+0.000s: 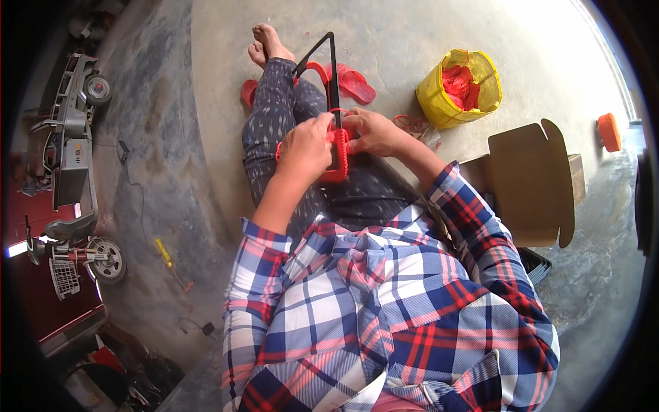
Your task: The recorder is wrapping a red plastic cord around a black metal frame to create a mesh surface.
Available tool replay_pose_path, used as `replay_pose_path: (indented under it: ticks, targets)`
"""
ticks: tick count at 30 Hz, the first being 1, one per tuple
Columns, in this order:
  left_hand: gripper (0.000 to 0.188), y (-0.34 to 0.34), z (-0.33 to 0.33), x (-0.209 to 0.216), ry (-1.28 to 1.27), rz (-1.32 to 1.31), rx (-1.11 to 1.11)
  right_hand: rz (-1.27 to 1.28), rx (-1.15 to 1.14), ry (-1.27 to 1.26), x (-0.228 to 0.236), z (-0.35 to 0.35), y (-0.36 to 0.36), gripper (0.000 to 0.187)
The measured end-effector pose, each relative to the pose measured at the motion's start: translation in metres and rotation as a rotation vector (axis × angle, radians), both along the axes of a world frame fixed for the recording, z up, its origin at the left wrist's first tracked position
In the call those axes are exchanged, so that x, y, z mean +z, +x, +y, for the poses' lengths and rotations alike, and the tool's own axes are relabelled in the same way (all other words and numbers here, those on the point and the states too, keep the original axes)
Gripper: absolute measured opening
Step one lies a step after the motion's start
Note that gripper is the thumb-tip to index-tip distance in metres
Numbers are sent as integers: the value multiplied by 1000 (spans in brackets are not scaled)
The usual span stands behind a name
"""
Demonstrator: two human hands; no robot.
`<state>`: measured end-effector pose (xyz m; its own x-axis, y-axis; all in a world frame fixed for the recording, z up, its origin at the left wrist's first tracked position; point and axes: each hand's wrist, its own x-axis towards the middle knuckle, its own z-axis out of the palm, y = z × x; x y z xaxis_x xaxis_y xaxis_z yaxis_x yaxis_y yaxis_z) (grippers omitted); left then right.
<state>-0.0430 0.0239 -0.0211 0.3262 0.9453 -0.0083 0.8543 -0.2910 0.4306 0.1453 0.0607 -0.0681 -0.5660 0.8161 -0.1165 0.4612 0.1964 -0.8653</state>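
Over my lap I hold a slim black rectangular frame point(332, 47), tilted upward. Red cord point(341, 159) is wound tightly along its near end, and a red band crosses its far part. My left hand point(307, 147) is closed on the frame's left side by the wound end. On the opposite side, the bent fingers of my right hand point(374, 130) pinch close to the frame, where a loop of red cord shows. The fingertips are partly hidden, so the exact hold on the cord is unclear.
Right of my legs stands a yellow bucket-shaped bag point(427, 96) with red material inside. Nearer me is an opened cardboard box point(532, 189). Red slippers point(357, 86) lie by my legs. A yellow-handled tool point(163, 252) is on the floor at left, near parked vehicles point(75, 158).
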Motion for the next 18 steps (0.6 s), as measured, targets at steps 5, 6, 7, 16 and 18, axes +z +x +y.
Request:
replay_pose_path:
  ticks: [5,6,7,16,18]
  targets:
    - [30,7,5,-18,234,-298,117,59,-167,260,-9,-4,10,33]
    - [33,2,7,-22,282,-349,144,-19,-165,413,-5,-5,16,29]
    - [36,-2,8,-25,200,-450,209,-25,-154,412,-1,-6,24,29]
    - [39,9,20,-69,-650,-1408,414,1501,-188,-449,57,-32,132,26]
    - [41,10,15,-66,-644,-1396,474,1538,-300,-342,71,-37,147,31]
